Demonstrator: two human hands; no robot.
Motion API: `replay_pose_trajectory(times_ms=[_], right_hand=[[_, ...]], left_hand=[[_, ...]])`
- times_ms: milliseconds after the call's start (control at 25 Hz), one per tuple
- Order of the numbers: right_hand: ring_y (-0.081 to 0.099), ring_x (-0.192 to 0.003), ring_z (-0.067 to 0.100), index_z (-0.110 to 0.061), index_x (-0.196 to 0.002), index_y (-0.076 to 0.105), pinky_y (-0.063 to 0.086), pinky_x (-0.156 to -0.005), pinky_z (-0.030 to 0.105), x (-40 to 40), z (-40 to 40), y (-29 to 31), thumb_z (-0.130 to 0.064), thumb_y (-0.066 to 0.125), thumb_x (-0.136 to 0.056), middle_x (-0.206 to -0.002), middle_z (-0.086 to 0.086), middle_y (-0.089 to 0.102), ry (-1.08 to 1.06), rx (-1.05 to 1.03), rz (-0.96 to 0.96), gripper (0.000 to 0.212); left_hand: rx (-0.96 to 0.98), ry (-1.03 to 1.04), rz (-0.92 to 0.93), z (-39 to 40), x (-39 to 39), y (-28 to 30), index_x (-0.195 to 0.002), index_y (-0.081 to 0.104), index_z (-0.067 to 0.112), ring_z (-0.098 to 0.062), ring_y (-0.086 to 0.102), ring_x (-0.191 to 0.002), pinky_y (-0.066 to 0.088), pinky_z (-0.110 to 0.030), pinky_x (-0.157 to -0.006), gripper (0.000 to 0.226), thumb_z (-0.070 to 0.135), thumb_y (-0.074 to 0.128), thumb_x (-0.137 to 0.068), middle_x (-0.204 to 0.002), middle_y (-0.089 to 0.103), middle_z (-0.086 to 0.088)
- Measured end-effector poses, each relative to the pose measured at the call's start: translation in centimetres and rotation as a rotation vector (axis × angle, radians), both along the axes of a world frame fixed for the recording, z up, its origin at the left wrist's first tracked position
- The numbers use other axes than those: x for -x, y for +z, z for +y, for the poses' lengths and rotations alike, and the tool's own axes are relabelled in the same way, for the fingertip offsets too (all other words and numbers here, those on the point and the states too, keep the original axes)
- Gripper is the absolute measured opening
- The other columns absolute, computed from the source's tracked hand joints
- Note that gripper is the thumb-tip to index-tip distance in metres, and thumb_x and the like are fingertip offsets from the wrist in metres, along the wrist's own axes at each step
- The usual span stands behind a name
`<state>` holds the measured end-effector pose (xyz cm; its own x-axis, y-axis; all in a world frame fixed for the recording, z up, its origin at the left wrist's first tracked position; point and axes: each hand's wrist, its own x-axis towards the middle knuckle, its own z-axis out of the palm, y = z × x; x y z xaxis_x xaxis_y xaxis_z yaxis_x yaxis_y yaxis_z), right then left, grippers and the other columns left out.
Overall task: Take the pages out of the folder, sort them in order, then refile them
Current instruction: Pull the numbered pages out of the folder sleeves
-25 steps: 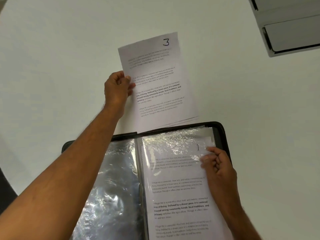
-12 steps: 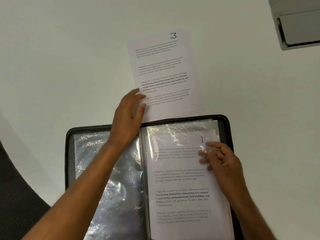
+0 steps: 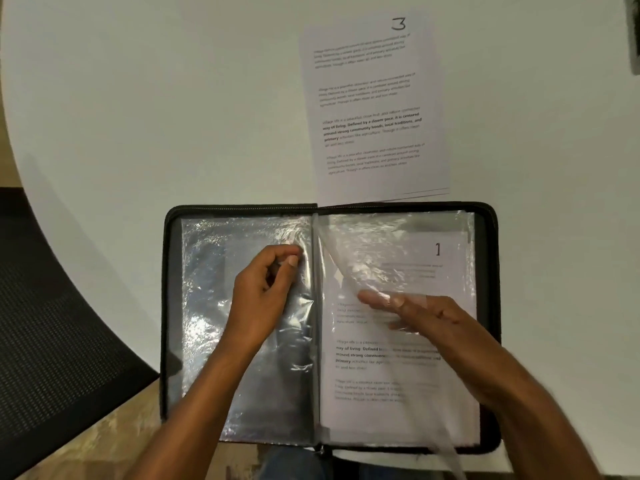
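Head view: right hand [image 3: 426, 315], fingers straight, lifts a clear sleeve [image 3: 349, 271]; left hand [image 3: 266, 289], fingers curled, pins the folder [image 3: 166, 306]. Turn slowly, avoiding creases.

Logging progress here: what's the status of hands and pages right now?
Left hand pinching the left sleeve. Right hand flat under a lifted sleeve. Page 1 filed; page 3 pile outside folder.

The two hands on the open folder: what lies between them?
In the head view, the folder's centre spine and a lifted clear sleeve lie between the left hand and right hand.
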<state>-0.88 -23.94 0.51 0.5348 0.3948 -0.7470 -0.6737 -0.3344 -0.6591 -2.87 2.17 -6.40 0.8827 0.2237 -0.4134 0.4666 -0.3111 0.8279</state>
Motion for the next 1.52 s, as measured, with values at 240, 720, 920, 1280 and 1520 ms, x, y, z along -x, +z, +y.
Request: replay_pose_trajectory(times_ms=[240,720,920,1280,1520], right_hand=[[0.037,-0.144,-0.009,-0.054,-0.132,0.063,0.024,-0.118,0.028,1.1,6.5,-0.1,-0.071,0.042,-0.092,-0.146,-0.037,0.050,0.048,-0.240,0.019,0.049],[0.016,-0.149,-0.015,-0.044,-0.152,0.046,0.020,-0.120,0.017,5.5,14.3,-4.4,-0.060,0.057,-0.092,-0.165,-0.024,0.028,0.290,-0.134,-0.210,0.063],[0.019,-0.153,-0.004,-0.033,-0.156,0.043,0.005,-0.122,0.011,6.7,14.3,-6.7,-0.052,0.064,-0.096,-0.166,-0.013,0.032,0.519,0.102,-0.672,0.066],[0.040,-0.141,-0.006,-0.028,-0.141,0.057,0.033,-0.115,0.015,5.8,10.4,-7.7,-0.029,0.061,-0.099,-0.152,-0.014,0.050,0.235,0.167,-0.852,0.043],[0.035,-0.147,0.012,-0.016,-0.152,0.045,0.026,-0.123,0.023,2.5,1.8,-9.1,-0.023,0.056,-0.099,-0.161,0.002,0.040,0.025,0.544,-0.954,0.054]], left_hand=[[0.266,0.150,0.196,1.5,0.8,1.9,-0.114,0.072,0.021,-0.015,0.072,-0.086,0.054,-0.026,-0.076,0.033,0.037,0.044,-0.109,-0.098,0.078,-0.001],[0.321,0.340,0.268,9.8,2.6,1.5,-0.127,0.064,0.013,-0.028,0.072,-0.102,0.054,-0.040,-0.089,0.071,0.064,0.018,-0.107,-0.123,0.075,-0.007],[-0.130,0.255,0.135,9.0,3.8,1.4,-0.129,0.062,0.033,-0.014,0.068,-0.108,0.053,-0.045,-0.101,0.043,0.060,0.036,-0.106,-0.121,0.071,0.013],[-0.624,0.103,0.101,6.3,4.1,-0.6,-0.165,0.006,0.010,-0.031,0.012,-0.158,0.017,-0.052,-0.129,0.103,0.043,0.071,-0.094,-0.171,0.012,-0.014],[-0.672,-0.169,0.058,2.8,3.6,-1.4,-0.166,0.015,0.021,-0.026,-0.004,-0.160,0.000,-0.052,-0.126,0.088,0.048,0.064,-0.098,-0.174,-0.004,-0.007]])
